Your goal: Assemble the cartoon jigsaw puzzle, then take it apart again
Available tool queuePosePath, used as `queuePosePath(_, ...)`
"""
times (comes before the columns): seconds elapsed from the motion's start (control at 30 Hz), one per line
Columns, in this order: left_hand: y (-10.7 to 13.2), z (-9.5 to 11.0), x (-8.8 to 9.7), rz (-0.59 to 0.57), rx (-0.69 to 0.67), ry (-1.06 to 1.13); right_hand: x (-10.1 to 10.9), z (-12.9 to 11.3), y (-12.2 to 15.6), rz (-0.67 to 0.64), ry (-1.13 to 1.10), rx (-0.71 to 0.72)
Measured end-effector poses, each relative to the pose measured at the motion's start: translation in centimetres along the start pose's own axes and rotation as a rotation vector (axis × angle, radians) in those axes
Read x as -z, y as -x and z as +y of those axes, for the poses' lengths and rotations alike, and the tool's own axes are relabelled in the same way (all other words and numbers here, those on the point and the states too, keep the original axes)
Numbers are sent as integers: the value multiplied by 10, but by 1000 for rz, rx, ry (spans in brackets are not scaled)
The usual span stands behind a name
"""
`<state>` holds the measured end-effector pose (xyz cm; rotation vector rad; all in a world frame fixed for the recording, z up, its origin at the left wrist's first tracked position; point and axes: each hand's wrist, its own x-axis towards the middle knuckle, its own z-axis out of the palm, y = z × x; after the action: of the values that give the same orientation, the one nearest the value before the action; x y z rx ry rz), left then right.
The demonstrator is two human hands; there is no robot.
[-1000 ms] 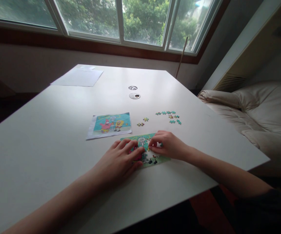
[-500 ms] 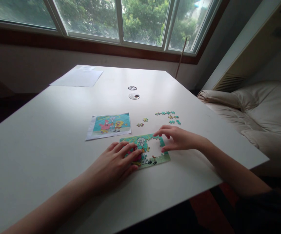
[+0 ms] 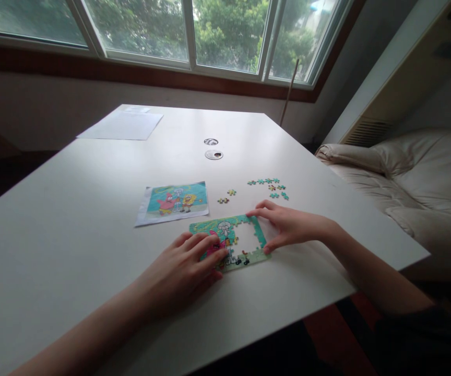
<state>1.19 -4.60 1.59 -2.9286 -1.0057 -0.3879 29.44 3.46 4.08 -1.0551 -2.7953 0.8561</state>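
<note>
A jigsaw puzzle (image 3: pixel 210 225) with a cartoon picture lies on the white table, its right half a gap framed by a border of joined pieces. My left hand (image 3: pixel 192 258) rests over the lower left of the puzzle, fingers loosely spread and covering part of the pink figure. At the right end, my right hand (image 3: pixel 290 224) touches the border with thumb and fingertips apart, one fingertip by the upper edge and the thumb near the lower right corner. Loose puzzle pieces (image 3: pixel 272 188) lie in small groups beyond my right hand, and a few more pieces (image 3: pixel 224 200) sit behind the puzzle.
Behind the puzzle lies a printed reference picture (image 3: pixel 176 201) on paper. Two round grommets or discs (image 3: pixel 213 154) are farther back on the table (image 3: pixel 92 209). White sheets (image 3: pixel 121 126) lie at the far left corner. A light sofa (image 3: pixel 425 172) stands right of the table.
My right thumb has moved down and outward from the gap to the border's lower right corner. My left hand stays on the puzzle with barely any shift.
</note>
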Motion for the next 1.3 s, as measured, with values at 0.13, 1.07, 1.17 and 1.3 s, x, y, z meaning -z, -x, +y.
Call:
queuePosePath(0.13,0,0,0,-4,-6,5,0,0,1,1,-2,2)
queuePosePath(1.07,0,1,2,55,-55,58,0,0,-1,-5,-18,15)
queuePosePath(1.17,0,0,2,51,-49,62,1,0,-1,-3,-20,13)
queuePosePath(1.3,-1,0,2,59,-52,56,1,0,-1,-7,-31,8)
